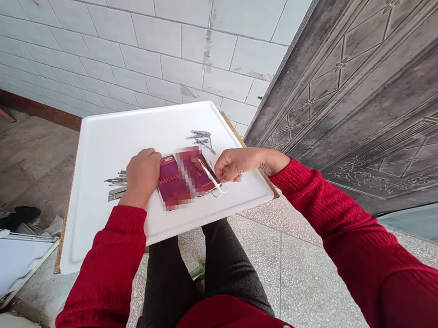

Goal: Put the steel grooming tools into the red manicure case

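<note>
A purple-and-red manicure case [169, 171] lies spread open on a white board, part of it blurred by pixelation. My left hand [143, 175] is closed at its left edge, fingertips by the upper corner and the thumb hidden. Silver scissors [207, 173] lie slanted across the right half, tips toward the case's middle, finger loops past its lower right edge. Curled fingers of my right hand [232, 165] pinch at the scissors' handle; the exact contact is partly hidden. Left of my left hand are several thin metal tools [114, 182]. Nail clippers [201, 133] and other small metal tools lie beyond the case.
The white board [118, 131] has a raised rim and rests on a wooden base that shows at its sides. Behind it stands a tiled wall [156, 54]. A dark patterned door [353, 76] slants along the right. My legs are under the near edge.
</note>
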Tool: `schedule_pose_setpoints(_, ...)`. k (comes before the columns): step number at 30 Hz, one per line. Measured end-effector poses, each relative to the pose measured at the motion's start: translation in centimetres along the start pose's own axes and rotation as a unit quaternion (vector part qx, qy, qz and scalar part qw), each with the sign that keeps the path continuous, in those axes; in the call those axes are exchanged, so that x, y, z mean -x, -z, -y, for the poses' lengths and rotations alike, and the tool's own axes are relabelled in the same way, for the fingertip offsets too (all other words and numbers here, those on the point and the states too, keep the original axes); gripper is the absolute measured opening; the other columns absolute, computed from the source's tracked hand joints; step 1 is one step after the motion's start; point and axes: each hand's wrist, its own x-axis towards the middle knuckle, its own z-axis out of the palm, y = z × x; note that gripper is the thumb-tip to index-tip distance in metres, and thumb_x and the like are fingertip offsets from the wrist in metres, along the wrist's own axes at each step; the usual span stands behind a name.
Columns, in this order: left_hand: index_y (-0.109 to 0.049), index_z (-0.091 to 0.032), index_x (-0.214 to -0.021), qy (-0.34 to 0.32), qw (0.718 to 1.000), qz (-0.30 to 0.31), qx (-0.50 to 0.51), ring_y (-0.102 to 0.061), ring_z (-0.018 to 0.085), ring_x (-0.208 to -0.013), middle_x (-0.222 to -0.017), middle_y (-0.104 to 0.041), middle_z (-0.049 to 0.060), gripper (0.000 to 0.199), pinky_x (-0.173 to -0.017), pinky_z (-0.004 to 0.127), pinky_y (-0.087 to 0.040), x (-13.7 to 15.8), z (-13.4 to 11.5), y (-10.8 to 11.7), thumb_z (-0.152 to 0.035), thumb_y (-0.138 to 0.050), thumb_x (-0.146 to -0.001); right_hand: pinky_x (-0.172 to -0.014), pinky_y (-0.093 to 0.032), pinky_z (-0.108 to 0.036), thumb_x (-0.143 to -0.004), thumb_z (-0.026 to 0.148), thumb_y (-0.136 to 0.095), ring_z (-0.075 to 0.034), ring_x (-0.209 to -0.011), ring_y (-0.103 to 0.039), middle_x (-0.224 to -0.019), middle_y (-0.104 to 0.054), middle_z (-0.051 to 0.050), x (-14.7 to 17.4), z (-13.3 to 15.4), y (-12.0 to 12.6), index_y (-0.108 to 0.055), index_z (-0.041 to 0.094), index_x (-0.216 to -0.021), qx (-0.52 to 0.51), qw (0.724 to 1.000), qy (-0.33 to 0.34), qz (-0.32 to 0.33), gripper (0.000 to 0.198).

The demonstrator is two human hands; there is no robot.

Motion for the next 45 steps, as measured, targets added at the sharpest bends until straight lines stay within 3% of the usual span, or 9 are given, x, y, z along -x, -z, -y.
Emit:
schedule_pose_setpoints(5,-0.073,-0.02,-0.097,-0.003,1.0,0.008,-0.001,-0.066,0.028,-0.101,-0.107,-0.072,0.01,0.034,-0.075,0.039,-0.047,-0.1,0.1,0.1,-0.022,-0.039,-0.104,-0.053,-0.037,-0.022,-0.073,0.011,-0.074,-0.007,-0.049,-0.046,-0.051,-0.054,0.006,0.4,-1.5,2.8,-0.067,0.016,-0.067,-0.018,0.989,-0.029,-0.146,0.01)
schedule_pose_setpoints(9,-0.073,-0.02,-0.098,-0.006,1.0,0.003,0.007,-0.065,0.027,-0.102,-0.109,-0.072,0.01,0.035,-0.075,0.039,-0.047,0.0,0.3,0.1,-0.021,-0.039,-0.103,-0.052,-0.038,-0.024,-0.07,0.008,-0.074,-0.008,-0.047,-0.047,-0.049,-0.055,0.004,-0.8,-2.5,4.1,-0.066,0.016,-0.061,0.011,0.977,-0.058,-0.205,0.014)
schedule_pose_setpoints(14,-0.072,-0.02,-0.095,0.0,1.0,0.011,0.008,-0.065,0.027,-0.097,-0.103,-0.072,0.01,0.036,-0.071,0.038,-0.043,-0.1,0.3,0.0,-0.022,-0.038,-0.104,-0.056,-0.043,-0.026,-0.072,0.01,-0.07,-0.012,-0.051,-0.055,-0.051,-0.059,0.002,-1.8,-2.3,3.0,-0.068,0.017,-0.062,0.081,0.948,-0.093,-0.295,0.013)
schedule_pose_setpoints(17,-0.072,-0.02,-0.093,0.005,1.0,0.013,0.002,-0.064,0.027,-0.094,-0.102,-0.071,0.01,0.037,-0.069,0.038,-0.041,-0.1,0.2,0.0,-0.022,-0.037,-0.105,-0.059,-0.046,-0.027,-0.078,0.015,-0.069,-0.012,-0.053,-0.058,-0.061,-0.066,0.001,-2.2,-1.1,1.6,-0.071,0.017,-0.068,0.112,0.931,-0.066,-0.342,0.01)
schedule_pose_setpoints(21,-0.072,-0.019,-0.093,0.003,1.0,0.009,-0.004,-0.064,0.027,-0.094,-0.102,-0.071,0.01,0.036,-0.069,0.038,-0.041,-0.1,0.1,0.0,-0.021,-0.037,-0.105,-0.064,-0.049,-0.03,-0.087,0.021,-0.068,-0.013,-0.057,-0.06,-0.063,-0.068,-0.001,-3.5,1.2,-0.2,-0.074,0.017,-0.07,0.165,0.935,-0.055,-0.309,0.019)
schedule_pose_setpoints(28,-0.071,-0.019,-0.09,-0.001,1.0,0.007,-0.016,-0.065,0.027,-0.094,-0.1,-0.071,0.01,0.034,-0.071,0.038,-0.042,0.1,0.0,0.0,-0.019,-0.039,-0.103,-0.074,-0.054,-0.04,-0.086,0.02,-0.074,-0.027,-0.079,-0.07,-0.064,-0.066,-0.008,-6.4,3.1,-0.8,-0.073,0.017,-0.063,0.326,0.889,-0.135,-0.292,0.023)
schedule_pose_setpoints(35,-0.071,-0.019,-0.089,0.002,1.0,-0.009,0.028,-0.064,0.029,-0.095,-0.101,-0.071,0.011,0.033,-0.076,0.04,-0.044,0.0,0.0,-0.4,-0.018,-0.041,-0.101,-0.068,-0.056,-0.044,-0.073,0.012,-0.085,-0.023,-0.064,-0.064,-0.055,-0.06,-0.007,-7.9,1.6,1.3,-0.064,0.018,-0.049,0.14,0.963,-0.108,-0.204,0.032)
schedule_pose_setpoints(40,-0.068,-0.019,-0.085,-0.001,0.999,-0.013,0.041,-0.062,0.029,-0.093,-0.098,-0.069,0.013,0.032,-0.078,0.04,-0.046,0.0,0.1,-0.8,-0.014,-0.041,-0.1,-0.052,-0.052,-0.036,-0.069,0.022,-0.087,-0.016,-0.052,-0.056,-0.054,-0.06,-0.004,-8.1,1.2,1.4,-0.06,0.02,-0.051,0.093,0.968,-0.11,-0.206,0.032)
schedule_pose_setpoints(45,-0.067,-0.019,-0.082,0.001,0.999,-0.009,0.047,-0.062,0.029,-0.095,-0.098,-0.069,0.013,0.03,-0.079,0.04,-0.047,0.0,-0.1,-0.9,-0.007,-0.042,-0.095,-0.047,-0.048,-0.031,-0.075,0.024,-0.078,-0.014,-0.048,-0.051,-0.052,-0.059,-0.002,-7.2,2.2,0.4,-0.06,0.021,-0.053,0.106,0.955,-0.134,-0.244,0.029)
